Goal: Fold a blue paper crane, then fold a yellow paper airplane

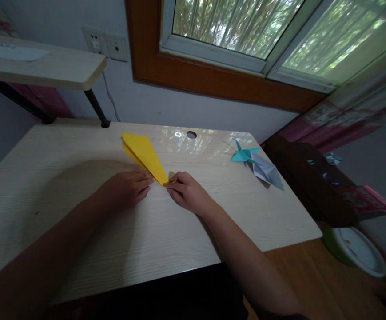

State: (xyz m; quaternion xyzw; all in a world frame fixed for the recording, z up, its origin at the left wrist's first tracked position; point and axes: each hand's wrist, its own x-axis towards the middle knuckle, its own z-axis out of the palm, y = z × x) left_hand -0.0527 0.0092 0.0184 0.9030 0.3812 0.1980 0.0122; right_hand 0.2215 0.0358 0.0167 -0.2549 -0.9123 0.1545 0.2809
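Observation:
A folded sheet of yellow paper (pixel 146 153) lies on the pale wooden desk (pixel 79 249), its narrow point toward me and its broad end toward the wall. My right hand (pixel 189 193) pinches the narrow tip between thumb and forefinger. My left hand (pixel 129 189) is at the paper's lower left edge, fingers together and closed at the fold; exactly how its fingertips grip is partly hidden. Farther right on the desk rest a teal paper crane (pixel 244 154) and a grey-white folded paper piece (pixel 266 170), the two touching or overlapping.
A raised shelf (pixel 62 66) on black posts stands at the desk's back left. Near the back edge is a round cable hole (pixel 191 134). Past the desk's right edge, a green-and-white basin (pixel 356 249) sits low by the floor. A window (pixel 232 26) is behind.

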